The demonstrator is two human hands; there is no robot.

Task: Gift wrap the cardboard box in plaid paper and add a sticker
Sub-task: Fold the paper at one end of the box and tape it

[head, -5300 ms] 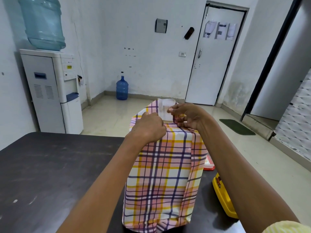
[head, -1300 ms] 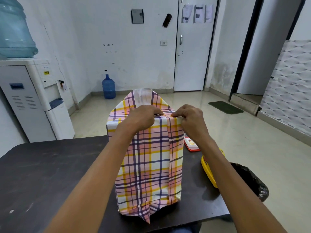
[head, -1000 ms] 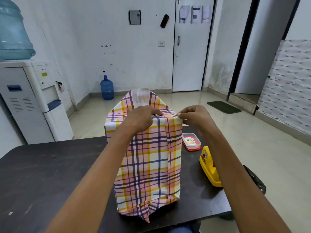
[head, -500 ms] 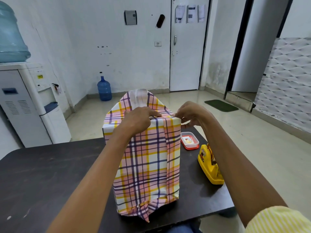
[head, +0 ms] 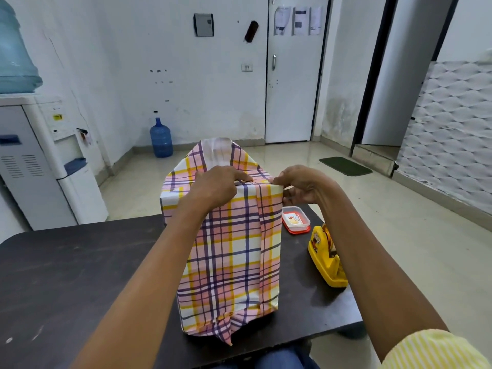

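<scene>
A tall box wrapped in pink, yellow and purple plaid paper (head: pixel 234 249) stands upright on the dark table (head: pixel 66 275). At its top a loose paper flap (head: pixel 217 153) sticks up, showing its white underside. My left hand (head: pixel 215 186) presses down on the paper along the near top edge. My right hand (head: pixel 302 186) pinches the paper at the top right corner. The cardboard itself is hidden under the paper. A small red-rimmed container with a sticker (head: pixel 295 219) lies just right of the box.
A yellow tape dispenser (head: pixel 326 258) sits on the table near its right edge. A water dispenser (head: pixel 40 155) stands at the left, a blue bottle (head: pixel 161 138) on the floor behind. The table's front edge is close to my lap.
My right hand slid from the top fold out to the right corner of the box. The left hand stays pressed on top. The view shifted slightly.
</scene>
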